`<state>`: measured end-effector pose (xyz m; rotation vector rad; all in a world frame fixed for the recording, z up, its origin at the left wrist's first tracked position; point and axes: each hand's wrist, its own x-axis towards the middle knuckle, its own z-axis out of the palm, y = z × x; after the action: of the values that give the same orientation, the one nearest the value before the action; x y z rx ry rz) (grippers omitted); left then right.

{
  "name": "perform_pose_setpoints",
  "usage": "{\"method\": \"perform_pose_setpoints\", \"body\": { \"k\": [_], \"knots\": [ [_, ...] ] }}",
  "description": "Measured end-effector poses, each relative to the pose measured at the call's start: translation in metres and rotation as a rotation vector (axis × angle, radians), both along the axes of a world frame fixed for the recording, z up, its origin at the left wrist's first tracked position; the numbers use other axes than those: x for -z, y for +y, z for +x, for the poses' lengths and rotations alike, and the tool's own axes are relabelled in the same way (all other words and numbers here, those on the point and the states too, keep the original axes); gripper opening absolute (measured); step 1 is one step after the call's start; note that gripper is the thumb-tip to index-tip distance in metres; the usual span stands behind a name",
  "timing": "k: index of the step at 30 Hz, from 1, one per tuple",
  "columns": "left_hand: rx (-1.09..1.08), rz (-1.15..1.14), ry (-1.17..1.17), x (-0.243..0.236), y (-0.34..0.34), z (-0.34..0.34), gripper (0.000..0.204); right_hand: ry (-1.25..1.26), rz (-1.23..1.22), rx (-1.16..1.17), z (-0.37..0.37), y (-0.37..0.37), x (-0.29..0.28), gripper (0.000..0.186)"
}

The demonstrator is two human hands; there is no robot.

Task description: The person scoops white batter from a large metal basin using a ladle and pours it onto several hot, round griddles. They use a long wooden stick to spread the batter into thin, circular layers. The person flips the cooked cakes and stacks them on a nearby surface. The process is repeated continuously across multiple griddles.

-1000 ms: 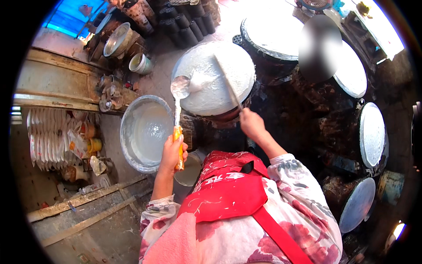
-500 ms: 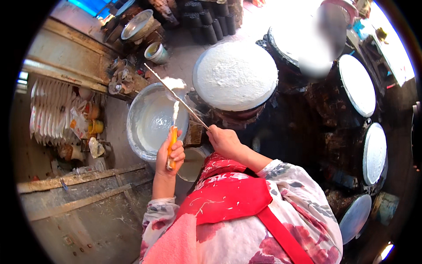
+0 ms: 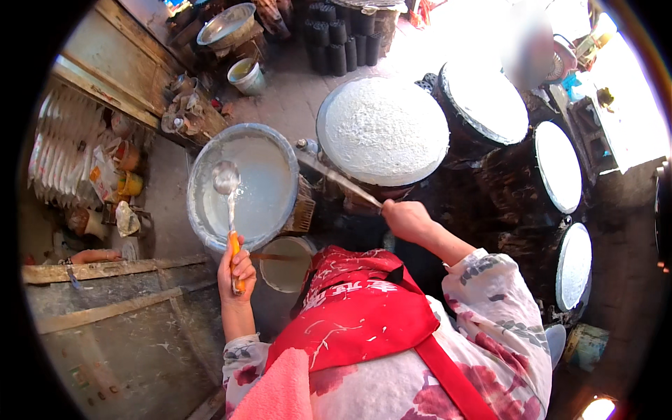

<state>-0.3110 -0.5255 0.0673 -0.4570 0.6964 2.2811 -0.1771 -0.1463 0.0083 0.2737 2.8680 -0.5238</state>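
Note:
My left hand (image 3: 239,271) is closed around the orange handle of a ladle (image 3: 226,178), whose metal bowl hangs over a wide basin (image 3: 285,150) of thin white batter. White residue coats the ladle's shaft. My right hand (image 3: 408,221) grips the end of a long thin flat stick (image 3: 343,183), which points left and away from me toward the basin's right rim. Beyond my right hand is a round griddle (image 3: 383,129) covered with a lumpy white layer. The stick passes along its near left edge; whether they touch, I cannot tell.
More white-topped round griddles (image 3: 575,266) curve down the right side. A pale bucket (image 3: 285,264) stands by the basin. Black cylindrical briquettes (image 3: 337,52) are stacked at the back. Another person's arm (image 3: 95,256) rests behind a wooden panel (image 3: 119,329) at left.
The ladle has swung left, away from the stick, and now hangs over the basin. My right hand has moved right with the stick, and the two tools no longer cross.

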Motion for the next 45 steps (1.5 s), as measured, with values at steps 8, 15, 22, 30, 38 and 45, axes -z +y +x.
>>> {"method": "perform_pose_setpoints", "body": {
  "k": [8, 15, 22, 30, 38, 45],
  "knots": [
    [-0.018, -0.088, -0.147, 0.051, -0.052, -0.002, 0.026, -0.046, 0.027, -0.023, 0.005, 0.013, 0.004, 0.017],
    [0.129, -0.277, -0.154, 0.076, -0.052, -0.022, 0.019, 0.086, 0.020, 0.202, 0.011, 0.024, 0.012, 0.020],
    [0.494, -0.933, 0.184, 0.139, -0.011, -0.098, 0.023, -0.077, -0.205, 0.066, 0.031, -0.010, -0.006, 0.020],
    [1.132, -1.813, 0.999, 0.201, 0.012, -0.166, 0.036, -0.114, -0.280, 0.184, 0.050, -0.022, 0.000, 0.019],
    [0.845, -0.880, -0.036, 0.186, -0.033, -0.088, 0.031, -0.156, -0.361, 0.204, 0.050, -0.037, 0.016, 0.020],
    [0.117, 0.548, -0.459, 0.139, 0.008, -0.003, 0.038, -0.097, -0.594, 0.320, 0.044, -0.051, 0.027, 0.022]
  ]
}}
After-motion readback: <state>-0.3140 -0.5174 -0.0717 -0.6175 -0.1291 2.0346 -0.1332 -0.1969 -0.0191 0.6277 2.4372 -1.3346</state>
